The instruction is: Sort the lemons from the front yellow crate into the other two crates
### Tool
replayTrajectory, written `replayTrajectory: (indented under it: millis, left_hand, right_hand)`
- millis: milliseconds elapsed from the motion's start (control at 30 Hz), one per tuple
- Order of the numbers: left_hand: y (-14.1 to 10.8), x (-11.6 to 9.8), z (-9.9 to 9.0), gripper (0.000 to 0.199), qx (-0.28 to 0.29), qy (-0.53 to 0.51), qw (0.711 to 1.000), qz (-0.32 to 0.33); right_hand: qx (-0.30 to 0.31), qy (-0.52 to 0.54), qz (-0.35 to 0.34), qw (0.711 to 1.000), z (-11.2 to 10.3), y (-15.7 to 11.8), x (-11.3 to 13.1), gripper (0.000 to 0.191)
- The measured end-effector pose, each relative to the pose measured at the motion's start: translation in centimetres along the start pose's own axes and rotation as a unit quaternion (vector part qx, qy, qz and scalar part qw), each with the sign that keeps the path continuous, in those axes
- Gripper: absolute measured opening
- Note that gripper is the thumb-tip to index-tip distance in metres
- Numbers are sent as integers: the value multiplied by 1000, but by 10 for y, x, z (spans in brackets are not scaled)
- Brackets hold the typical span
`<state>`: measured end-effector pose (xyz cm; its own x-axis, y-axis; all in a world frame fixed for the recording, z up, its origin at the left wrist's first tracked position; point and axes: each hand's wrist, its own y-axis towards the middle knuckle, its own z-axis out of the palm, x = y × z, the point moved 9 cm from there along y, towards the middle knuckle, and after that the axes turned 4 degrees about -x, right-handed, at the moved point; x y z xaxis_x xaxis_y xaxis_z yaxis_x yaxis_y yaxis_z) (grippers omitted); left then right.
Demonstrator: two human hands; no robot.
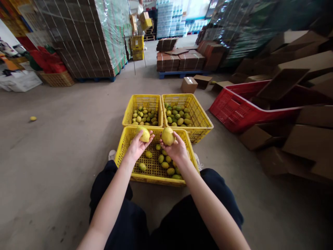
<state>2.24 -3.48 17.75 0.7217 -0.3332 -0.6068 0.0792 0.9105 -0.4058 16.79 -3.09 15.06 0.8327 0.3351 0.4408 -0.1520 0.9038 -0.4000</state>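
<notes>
My left hand [137, 146] holds a bright yellow lemon [144, 134], and my right hand [176, 147] holds a duller yellow-green lemon [168, 136]. Both hands are over the near yellow crate [158, 180], which has several yellow and green lemons scattered on its perforated floor, more of them at the right. Directly beyond it stand two more yellow crates: the far left crate [127, 110] with several mostly yellow lemons, and the far right crate [201, 114] with several greener ones.
A red crate [234, 107] with cardboard boxes [307, 142] around it stands at the right. One loose lemon [33, 118] lies on the floor at left. Beyond are a small carton [189, 85], a blue pallet [173, 74] with stacked cardboard and wrapped stacks [78, 38].
</notes>
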Motion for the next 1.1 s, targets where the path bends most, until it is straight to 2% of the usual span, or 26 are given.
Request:
replayTrajectory:
  millis: [133, 267, 333, 400, 433, 500, 600, 667, 733, 800, 900, 1033, 1100]
  left_hand:
    - [1, -7, -2, 28, 1, 36, 998, 51]
    - [2, -11, -3, 35, 12, 118, 988, 99]
    - [0, -20, -4, 41, -2, 195, 965, 173]
    - [-7, -34, -3, 49, -33, 279, 921, 270]
    - [-12, -40, -1, 51, -46, 314, 895, 314]
    - [-21, -48, 4, 50, -52, 366, 850, 376]
    - [-34, -54, 13, 45, -48, 407, 799, 440]
    - [-38, -56, 16, 44, -47, 429, 775, 462]
    - [-39, -54, 19, 43, -41, 445, 761, 470]
    - [-39, -53, 20, 42, -36, 448, 760, 469]
    - [-38, -51, 20, 42, -33, 433, 776, 458]
    - [-35, -49, 19, 46, -30, 404, 805, 433]
    - [-31, -46, 16, 52, -31, 382, 829, 408]
  right_hand:
    - [-15, -28, -2, 999, -3, 0, 0, 24]
    - [-18, -64, -6, 998, -4, 2, 0, 37]
    - [-12, -74, -23, 997, -4, 4, 1, 33]
    - [-21, -91, -70, 993, -6, 5, 7, 28]
    - [-32, -107, -105, 988, -7, 4, 12, 33]
    - [-60, -153, -193, 967, -10, -2, 24, 48]
    - [-82, -246, -327, 909, -6, -16, 42, 60]
    - [-83, -293, -390, 869, -1, -24, 49, 60]
    - [-84, -317, -427, 843, 3, -30, 53, 60]
    - [-85, -324, -452, 827, 6, -33, 55, 61]
    - [-82, -330, -470, 815, 9, -36, 56, 62]
    - [-73, -334, -468, 815, 12, -35, 53, 61]
    - [-77, -330, -467, 817, 11, -35, 53, 60]
